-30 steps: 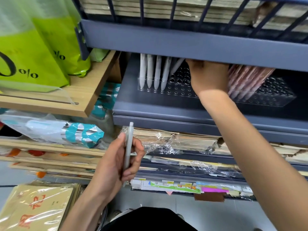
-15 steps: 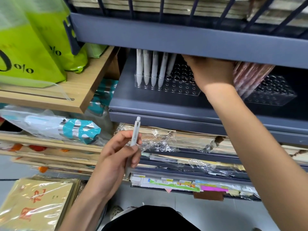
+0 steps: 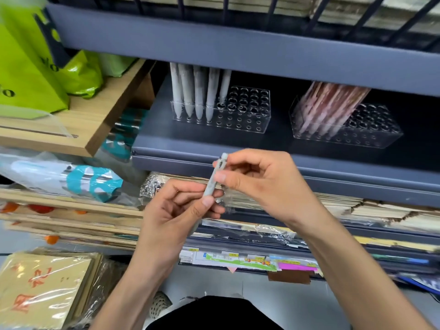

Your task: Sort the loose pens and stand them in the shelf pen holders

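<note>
While the grey pen [image 3: 215, 179] is held at frame centre, its long axis is recorded as near upright, clicker end uppermost. The lower barrel is pinched by the left hand [image 3: 176, 215], the upper barrel by the right hand [image 3: 259, 182]. The clear pen holder [image 3: 247, 120] bearing white pens [image 3: 198, 91] lies directly above, its free holes judged nearer the right hand
</note>
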{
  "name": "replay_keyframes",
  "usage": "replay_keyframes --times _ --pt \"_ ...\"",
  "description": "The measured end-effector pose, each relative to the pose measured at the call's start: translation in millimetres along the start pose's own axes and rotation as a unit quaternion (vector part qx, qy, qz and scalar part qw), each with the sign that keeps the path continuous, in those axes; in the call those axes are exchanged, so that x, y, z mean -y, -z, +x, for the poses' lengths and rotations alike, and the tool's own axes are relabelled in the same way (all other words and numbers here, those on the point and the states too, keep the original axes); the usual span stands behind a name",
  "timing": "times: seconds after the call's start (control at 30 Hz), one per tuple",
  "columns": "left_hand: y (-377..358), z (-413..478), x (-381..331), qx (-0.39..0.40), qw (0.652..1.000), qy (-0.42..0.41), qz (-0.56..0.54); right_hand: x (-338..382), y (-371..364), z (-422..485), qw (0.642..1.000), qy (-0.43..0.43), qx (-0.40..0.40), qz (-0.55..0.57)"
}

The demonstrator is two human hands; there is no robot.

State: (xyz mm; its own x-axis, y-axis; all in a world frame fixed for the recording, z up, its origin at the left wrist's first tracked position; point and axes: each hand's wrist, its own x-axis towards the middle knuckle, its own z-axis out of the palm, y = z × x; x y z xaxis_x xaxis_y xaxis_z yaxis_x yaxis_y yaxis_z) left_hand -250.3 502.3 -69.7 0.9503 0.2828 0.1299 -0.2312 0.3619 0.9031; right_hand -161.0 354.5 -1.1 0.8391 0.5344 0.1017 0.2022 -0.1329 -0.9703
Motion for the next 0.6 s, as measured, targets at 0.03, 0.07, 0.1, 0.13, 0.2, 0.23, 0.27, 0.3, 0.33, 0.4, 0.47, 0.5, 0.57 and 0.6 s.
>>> replay_keyframes --times 0.03,0.07,0.1,0.13,0.2,0.23,0.27,0.3,0.33,0.4,0.47,0.5,0.57,0.6 --pt "-3 0 0 0.004 1.000 -0.006 0.017 -1 1 -1 1.000 -0.002 0.004 -0.002" --pt "-5 0 -1 0.008 0.999 -0.016 0.041 -1 1 -2 1.000 0.005 0.003 -0.003" --pt "-6 1 -4 0.013 0.996 -0.036 0.079 0 3 -2 1.000 0.017 -0.001 0.005" --pt "-4 2 -8 0.017 0.989 -0.067 0.132 3 5 -1 0.999 0.034 -0.010 0.017" --pt "5 9 -18 0.015 0.952 -0.154 0.265 9 11 4 0.995 0.071 -0.056 0.045" --pt "12 15 -22 0.006 0.918 -0.203 0.341 12 14 6 0.990 0.088 -0.096 0.053" --pt "20 23 -24 0.000 0.875 -0.246 0.418 16 18 10 0.983 0.105 -0.144 0.049" --pt "27 31 -25 -0.002 0.827 -0.272 0.492 19 21 14 0.972 0.125 -0.195 0.034" --pt "34 40 -23 0.000 0.779 -0.275 0.563 22 22 18 0.960 0.141 -0.242 0.016" --pt "41 51 -14 -0.003 0.696 -0.235 0.678 23 24 27 0.934 0.155 -0.321 -0.024" --pt "45 55 -3 -0.014 0.647 -0.224 0.728 21 21 36 0.916 0.154 -0.364 -0.069" --pt "46 55 1 -0.021 0.639 -0.236 0.732 20 19 40 0.913 0.155 -0.369 -0.084" --pt "48 57 5 -0.034 0.635 -0.261 0.726 20 16 50 0.917 0.158 -0.352 -0.105" --pt "48 58 6 -0.038 0.633 -0.269 0.725 20 14 55 0.917 0.159 -0.345 -0.118"
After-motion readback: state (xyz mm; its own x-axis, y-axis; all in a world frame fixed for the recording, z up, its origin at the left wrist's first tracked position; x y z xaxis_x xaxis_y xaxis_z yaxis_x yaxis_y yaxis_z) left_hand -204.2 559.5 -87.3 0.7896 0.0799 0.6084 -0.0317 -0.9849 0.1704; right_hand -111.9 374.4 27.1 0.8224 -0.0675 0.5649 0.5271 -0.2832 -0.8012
